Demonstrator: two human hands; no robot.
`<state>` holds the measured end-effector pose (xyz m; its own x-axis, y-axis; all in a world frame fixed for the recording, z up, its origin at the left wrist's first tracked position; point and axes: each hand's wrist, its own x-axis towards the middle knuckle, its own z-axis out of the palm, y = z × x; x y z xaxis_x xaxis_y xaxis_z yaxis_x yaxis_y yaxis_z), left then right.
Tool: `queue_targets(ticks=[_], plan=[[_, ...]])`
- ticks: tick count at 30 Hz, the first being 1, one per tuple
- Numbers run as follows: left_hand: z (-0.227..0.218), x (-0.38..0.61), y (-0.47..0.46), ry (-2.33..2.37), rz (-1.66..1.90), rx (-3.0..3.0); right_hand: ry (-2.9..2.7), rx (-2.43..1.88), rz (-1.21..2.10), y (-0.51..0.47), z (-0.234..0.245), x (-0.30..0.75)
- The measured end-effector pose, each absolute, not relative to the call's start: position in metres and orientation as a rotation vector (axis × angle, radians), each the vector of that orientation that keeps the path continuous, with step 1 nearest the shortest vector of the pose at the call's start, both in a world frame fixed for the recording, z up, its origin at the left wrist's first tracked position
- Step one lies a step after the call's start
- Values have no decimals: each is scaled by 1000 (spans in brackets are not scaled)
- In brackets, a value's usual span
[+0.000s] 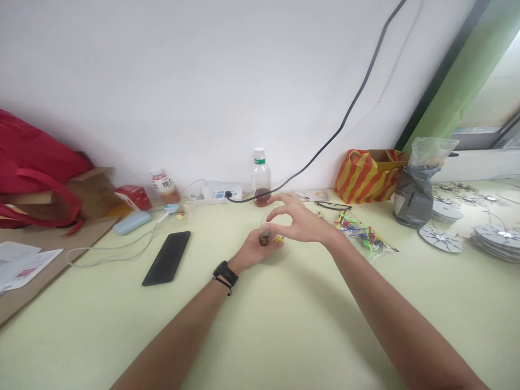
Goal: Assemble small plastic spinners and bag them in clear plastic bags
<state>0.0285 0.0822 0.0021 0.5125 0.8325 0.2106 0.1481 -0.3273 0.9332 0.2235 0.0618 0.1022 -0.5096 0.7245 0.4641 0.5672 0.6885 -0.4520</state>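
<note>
My left hand [255, 251] is closed around the lower part of a small, clear, roundish thing [265, 238] with something dark inside. A bit of yellow shows beside its thumb. Above it, my right hand [296, 219] arches in from the right, thumb and fingers curved around the clear upper part. Its fingertips look to be touching that part, though glare and small size blur the edge. A black watch [225, 273] and a thin dark band circle my left wrist. Behind the hands stands a bottle [261, 179] with a white cap and brown liquid.
Left of my hands lie a black phone [166, 258], a light-blue power bank [132, 222] and a white cable. Rightward are a bag of colourful plastic parts [365, 235], a striped bag [361, 176], a grey bag [413, 197] and stacked grey discs [498, 241]. A black cord [345, 116] hangs across.
</note>
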Motion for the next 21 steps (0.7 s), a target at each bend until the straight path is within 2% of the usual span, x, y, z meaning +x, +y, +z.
queue_targets(ticks=[7,14,21], plan=[[-1,27,84,877,900,1814,-2412,-1014,114,50,114,216],[5,29,80,828,871,1779,-2443,-1062,169,51,116,227],[0,27,85,804,853,1717,-2134,-1128,332,54,131,250]])
